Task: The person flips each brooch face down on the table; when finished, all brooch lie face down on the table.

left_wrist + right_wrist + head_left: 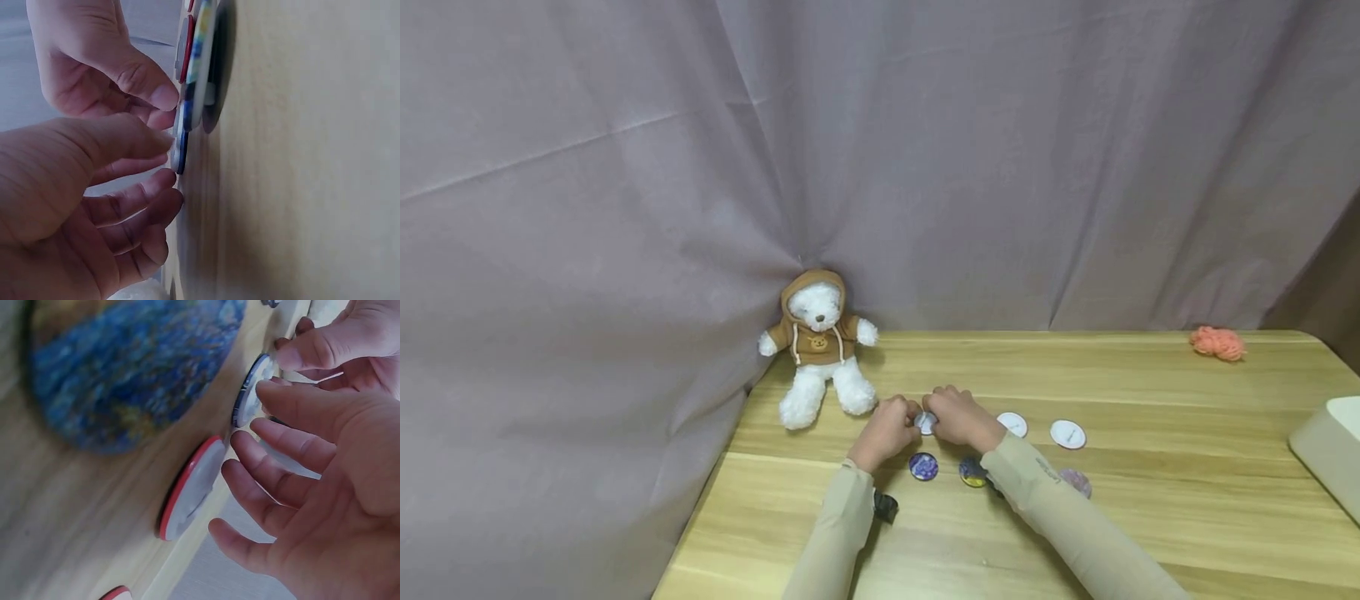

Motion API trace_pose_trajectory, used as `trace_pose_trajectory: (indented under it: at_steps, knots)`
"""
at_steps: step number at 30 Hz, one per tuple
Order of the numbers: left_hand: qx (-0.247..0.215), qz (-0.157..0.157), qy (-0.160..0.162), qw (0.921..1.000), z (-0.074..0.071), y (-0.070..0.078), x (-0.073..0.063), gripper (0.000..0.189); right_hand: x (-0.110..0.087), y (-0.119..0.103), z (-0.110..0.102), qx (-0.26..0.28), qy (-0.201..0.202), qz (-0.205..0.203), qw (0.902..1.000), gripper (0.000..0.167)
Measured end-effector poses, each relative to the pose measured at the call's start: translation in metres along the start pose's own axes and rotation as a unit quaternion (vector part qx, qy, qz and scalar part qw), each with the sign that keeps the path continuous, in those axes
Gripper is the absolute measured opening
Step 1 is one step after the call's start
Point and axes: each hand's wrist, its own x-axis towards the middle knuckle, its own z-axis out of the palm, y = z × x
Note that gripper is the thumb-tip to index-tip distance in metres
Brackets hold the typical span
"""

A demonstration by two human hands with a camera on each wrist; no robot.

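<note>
A round coaster-like disc (925, 425) with a pale face and dark blue rim lies on the table between both hands. My left hand (887, 431) pinches its left edge, thumb on the pale face. From the other side my right hand (961, 419) holds the edge with thumb and forefinger; its other fingers (269, 487) are loosely bent. In the right wrist view a red-rimmed white disc (195, 487) lies nearby. Closer to me are a purple-blue patterned disc (923, 467) and a blue and yellow disc (973, 472), the latter partly hidden by the right sleeve.
Two white-faced discs (1067, 434) lie right of the hands, and a pinkish disc (1077, 482) shows beside the right sleeve. A teddy bear (820, 350) in a brown hoodie sits back left. Coral yarn (1217, 342) lies back right, near a white bin (1330, 450).
</note>
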Motion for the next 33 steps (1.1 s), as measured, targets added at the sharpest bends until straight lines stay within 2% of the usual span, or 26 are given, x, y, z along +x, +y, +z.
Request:
trace_pose_trajectory:
  at_steps: [3, 7, 10, 13, 18, 22, 27, 33]
  knots:
    - [-0.010, 0.005, 0.006, 0.9999, -0.002, 0.001, -0.001, 0.009, 0.000, -0.002, -0.003, 0.000, 0.005, 0.001, 1.0000, 0.012]
    - [-0.012, 0.014, 0.015, 0.9997, -0.005, 0.003, -0.005, 0.016, -0.005, -0.005, -0.008, 0.003, 0.017, 0.001, 0.9998, 0.010]
    - [-0.018, 0.006, 0.018, 0.9997, -0.007, 0.004, -0.010, 0.024, -0.009, -0.008, -0.011, 0.005, 0.022, 0.002, 0.9997, 0.009]
    - [-0.038, -0.003, 0.015, 0.9992, -0.008, 0.004, -0.017, 0.027, -0.015, -0.012, -0.012, 0.004, 0.027, 0.000, 0.9996, 0.013]
    - [-0.061, 0.004, 0.004, 0.9981, -0.013, 0.007, -0.028, 0.029, -0.026, -0.020, -0.011, 0.010, 0.030, -0.006, 0.9995, 0.021]
    - [-0.058, 0.004, -0.006, 0.9983, -0.013, 0.012, -0.035, 0.028, -0.034, -0.025, -0.011, 0.022, 0.034, -0.010, 0.9991, 0.020]
    - [-0.032, 0.009, 0.004, 0.9994, -0.010, 0.016, -0.045, 0.026, -0.043, -0.032, -0.007, 0.030, 0.033, -0.012, 0.9989, 0.010]
    - [-0.007, -0.002, 0.013, 0.9999, -0.009, 0.019, -0.056, 0.027, -0.051, -0.037, -0.001, 0.032, 0.030, -0.008, 0.9990, 0.020]
